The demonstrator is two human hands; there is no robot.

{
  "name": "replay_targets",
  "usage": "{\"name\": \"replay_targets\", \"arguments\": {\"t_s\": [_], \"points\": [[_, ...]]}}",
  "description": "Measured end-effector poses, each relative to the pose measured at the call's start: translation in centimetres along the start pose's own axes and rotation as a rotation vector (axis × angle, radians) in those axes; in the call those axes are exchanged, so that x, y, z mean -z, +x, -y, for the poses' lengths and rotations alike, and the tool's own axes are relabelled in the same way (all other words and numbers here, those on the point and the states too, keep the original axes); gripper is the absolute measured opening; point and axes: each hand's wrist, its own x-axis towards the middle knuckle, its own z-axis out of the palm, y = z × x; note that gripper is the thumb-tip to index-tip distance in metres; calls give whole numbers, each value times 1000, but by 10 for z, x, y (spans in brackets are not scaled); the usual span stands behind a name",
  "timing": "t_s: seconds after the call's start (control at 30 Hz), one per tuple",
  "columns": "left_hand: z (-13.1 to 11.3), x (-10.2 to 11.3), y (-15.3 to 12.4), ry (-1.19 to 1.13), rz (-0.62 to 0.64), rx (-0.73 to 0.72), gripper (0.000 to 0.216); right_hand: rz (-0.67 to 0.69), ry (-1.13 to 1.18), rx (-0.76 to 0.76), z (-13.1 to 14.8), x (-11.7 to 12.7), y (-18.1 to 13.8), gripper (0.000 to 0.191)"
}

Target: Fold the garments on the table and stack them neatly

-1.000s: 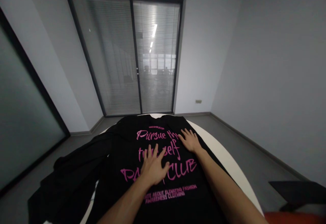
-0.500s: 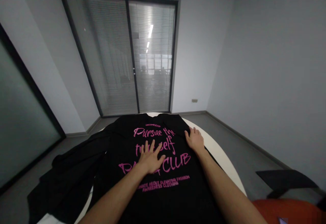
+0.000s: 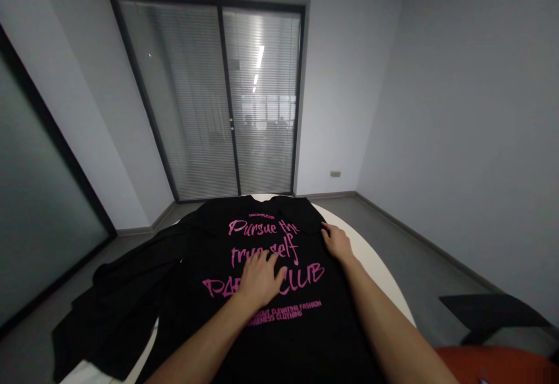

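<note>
A black T-shirt [image 3: 283,349] with pink lettering lies spread out on a round white table [image 3: 384,273], its neckline toward the far edge. My left hand [image 3: 261,279] is over the middle of the lettering, palm down with its fingers slightly bent and apart. It covers part of the words. At the shirt's right side, my right hand [image 3: 338,242] has its fingers closed on the edge of the sleeve [image 3: 305,216]. That sleeve lies turned inward over the end of the top line of print.
More dark cloth [image 3: 117,291] is bunched along the table's left side and hangs over the edge. Something white [image 3: 87,372] shows at the bottom left. An orange-seated chair [image 3: 493,363] with a black armrest stands at the right. Glazed doors [image 3: 196,110] with blinds are beyond the table.
My right hand has closed on the right sleeve, which has been turned inward over the shirt. My left hand has slid slightly nearer to me, its fingers drawn closer together.
</note>
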Motion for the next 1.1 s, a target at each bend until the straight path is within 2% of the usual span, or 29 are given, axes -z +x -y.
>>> {"name": "replay_targets", "arguments": {"t_s": [0.13, 0.3, 0.5, 0.7, 0.9, 1.1], "points": [[-3, -11, -15, -79, 59, 8, 66, -46, 124, 13, -2, -3, 6, 48], [-2, -6, -20, -169, 127, 14, 70, -68, 149, -49, -3, -4, 10, 51], [-1, -4, -17, -202, 106, 23, 69, -34, 106, -96, 3, 2, 12, 52], [-2, -6, -18, -200, 78, 26, 67, 9, 46, -150, 20, 19, 24, 51], [0, -7, -16, -228, 54, 51, 63, 58, -17, -66, 64, 37, 32, 62], [2, -10, -10, -353, -38, 159, 60, 150, 21, 220, 133, 32, 22, 69]]}}
